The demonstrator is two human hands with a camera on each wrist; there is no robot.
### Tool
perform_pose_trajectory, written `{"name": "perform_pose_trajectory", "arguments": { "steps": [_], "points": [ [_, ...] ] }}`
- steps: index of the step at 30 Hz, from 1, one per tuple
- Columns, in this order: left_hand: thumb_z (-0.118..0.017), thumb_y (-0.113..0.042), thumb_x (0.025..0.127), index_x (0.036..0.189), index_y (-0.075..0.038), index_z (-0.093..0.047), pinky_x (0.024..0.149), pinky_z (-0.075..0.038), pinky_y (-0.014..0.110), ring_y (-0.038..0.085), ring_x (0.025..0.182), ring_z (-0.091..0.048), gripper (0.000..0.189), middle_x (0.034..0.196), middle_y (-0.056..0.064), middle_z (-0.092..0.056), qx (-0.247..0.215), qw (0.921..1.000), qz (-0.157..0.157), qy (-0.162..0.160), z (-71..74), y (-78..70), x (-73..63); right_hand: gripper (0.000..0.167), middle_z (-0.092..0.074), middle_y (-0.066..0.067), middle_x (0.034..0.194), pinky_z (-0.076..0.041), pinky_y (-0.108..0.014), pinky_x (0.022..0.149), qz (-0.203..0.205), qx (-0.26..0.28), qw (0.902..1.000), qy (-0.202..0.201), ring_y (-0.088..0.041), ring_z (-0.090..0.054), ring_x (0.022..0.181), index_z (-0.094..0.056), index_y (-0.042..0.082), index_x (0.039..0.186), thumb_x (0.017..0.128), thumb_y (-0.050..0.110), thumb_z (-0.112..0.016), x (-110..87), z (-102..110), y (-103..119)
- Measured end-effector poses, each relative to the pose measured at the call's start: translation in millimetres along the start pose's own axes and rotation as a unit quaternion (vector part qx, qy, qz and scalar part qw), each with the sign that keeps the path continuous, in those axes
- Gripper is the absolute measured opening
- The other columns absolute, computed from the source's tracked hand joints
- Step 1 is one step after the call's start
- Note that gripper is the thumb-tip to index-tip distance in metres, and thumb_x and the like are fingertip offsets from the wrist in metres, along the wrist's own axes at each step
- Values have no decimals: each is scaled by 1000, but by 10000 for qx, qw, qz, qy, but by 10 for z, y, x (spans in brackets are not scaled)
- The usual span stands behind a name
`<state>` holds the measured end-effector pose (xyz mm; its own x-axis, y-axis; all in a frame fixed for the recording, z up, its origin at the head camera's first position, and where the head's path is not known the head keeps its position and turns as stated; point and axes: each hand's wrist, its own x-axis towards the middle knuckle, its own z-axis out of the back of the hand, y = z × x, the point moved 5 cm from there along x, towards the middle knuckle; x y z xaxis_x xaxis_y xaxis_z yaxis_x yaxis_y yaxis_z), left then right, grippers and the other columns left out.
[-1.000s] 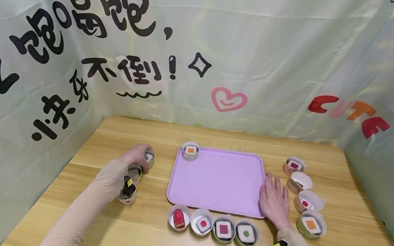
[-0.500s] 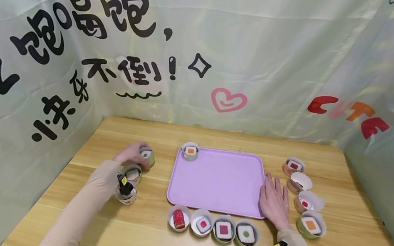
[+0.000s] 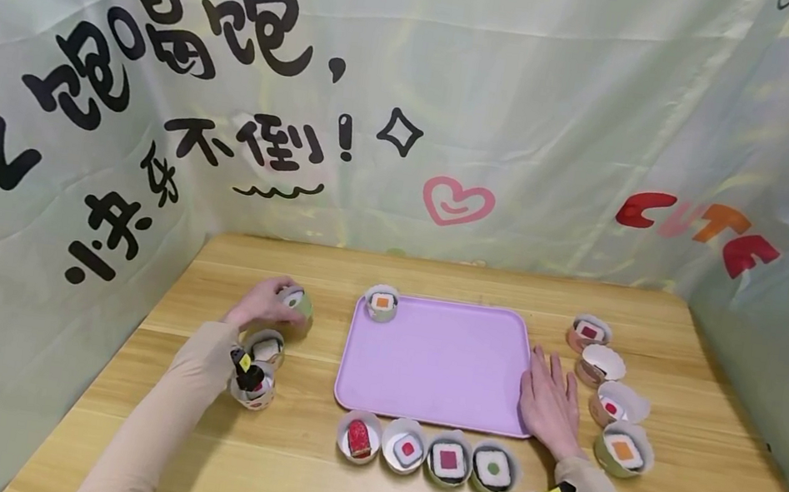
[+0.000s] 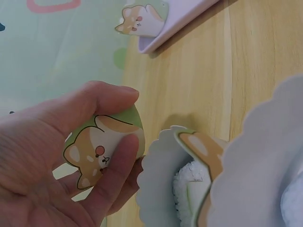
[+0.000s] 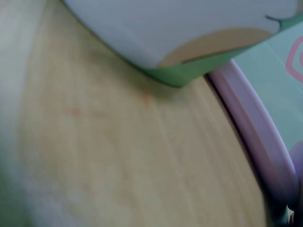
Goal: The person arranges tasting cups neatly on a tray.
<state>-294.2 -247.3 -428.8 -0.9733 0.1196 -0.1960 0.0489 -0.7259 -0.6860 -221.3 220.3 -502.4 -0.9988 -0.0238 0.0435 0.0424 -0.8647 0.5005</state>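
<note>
My left hand (image 3: 263, 307) grips a small green paper cup (image 3: 303, 305) at the far left of the table, thumb on one side and fingers curled round the other. A cartoon dog is printed on this cup's side (image 4: 92, 149) in the left wrist view. Inside it sits a white sushi piece with a green dot. Just nearer stand two more cups, one with a rice piece (image 3: 266, 349), the other partly behind the wrist camera. My right hand (image 3: 549, 401) rests with straight fingers on the right edge of the lilac tray (image 3: 439, 361).
One cup with an orange-centred sushi piece (image 3: 382, 302) stands in the tray's far left corner. Several filled cups line the tray's front edge, among them one with a red piece (image 3: 358, 438). Another column of cups, including a scalloped white-rimmed cup (image 3: 601, 365), stands to the right.
My left hand has shifted slightly away from me with the green cup, uncovering more of the cups behind it. The right hand has stayed still on the tray's edge.
</note>
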Motion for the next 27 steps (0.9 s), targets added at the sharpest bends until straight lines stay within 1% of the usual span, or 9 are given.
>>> {"name": "perform_pose_trajectory", "arguments": {
  "steps": [5,8,10,12,14,16,18,23,27],
  "points": [
    [-84,-17,78,132,-1,-55,75,-51,29,31,99,-60,63,120,26,-60,40,9999,-22,-155,19,-23,15,54,-20,-26,165,0,-65,123,2,9,10000,-16,-47,-8,154,-27,-6,155,109,21,-24,-1,-2,-2],
    [-83,-19,78,132,-1,-55,73,-51,30,32,99,-60,64,120,26,-60,146,9994,-144,-292,33,-50,27,54,-21,-26,165,0,-65,123,8,7,10000,-23,-47,-8,154,-27,-6,155,109,21,-24,-3,1,0],
    [-84,-22,78,134,-2,-55,76,-51,34,33,101,-60,66,122,26,-61,245,9986,-197,-428,41,-73,33,54,-21,-26,165,0,-65,123,5,8,10000,-18,-47,-8,154,-27,-6,155,109,21,-24,-3,2,0],
    [-84,-24,78,135,-1,-54,81,-53,39,35,104,-60,68,124,26,-61,345,9975,-266,-563,50,-103,33,54,-21,-26,165,0,-65,123,-2,9,10000,-9,-47,-8,154,-27,-6,155,109,21,-24,-1,1,-2],
    [-84,-25,78,136,-1,-53,87,-54,46,37,107,-60,70,125,27,-61,391,9966,-299,-666,54,-130,35,54,-20,-26,165,0,-65,123,-9,11,10000,1,-47,-8,154,-27,-6,155,109,21,-24,3,0,-4],
    [-84,-25,78,136,0,-54,91,-53,49,37,108,-60,70,125,26,-61,354,9961,-326,-740,51,-155,38,54,-20,-26,165,-1,-65,123,-11,0,10000,0,-47,-8,154,-27,-6,155,109,22,-24,6,0,-5],
    [-85,-25,78,134,0,-55,91,-53,47,36,107,-60,68,123,24,-62,307,9954,-403,-810,45,-177,45,54,-21,-26,165,-1,-65,123,-7,-9,10000,-16,-47,-8,154,-28,-6,155,109,22,-24,8,0,-8],
    [-87,-23,76,128,-2,-58,87,-50,37,31,104,-61,62,119,21,-65,1,9939,-576,-937,11,-234,62,54,-22,-26,164,-2,-66,122,29,3,10000,-90,-48,-10,154,-29,-6,154,109,22,-25,10,1,-11],
    [-87,-23,76,127,-1,-58,89,-50,38,31,103,-61,62,118,20,-65,-125,9928,-623,-1020,-27,-287,81,54,-23,-27,164,-2,-66,122,45,37,9999,-132,-49,-11,153,-30,-6,154,108,22,-25,9,-1,-11]
  ]
}}
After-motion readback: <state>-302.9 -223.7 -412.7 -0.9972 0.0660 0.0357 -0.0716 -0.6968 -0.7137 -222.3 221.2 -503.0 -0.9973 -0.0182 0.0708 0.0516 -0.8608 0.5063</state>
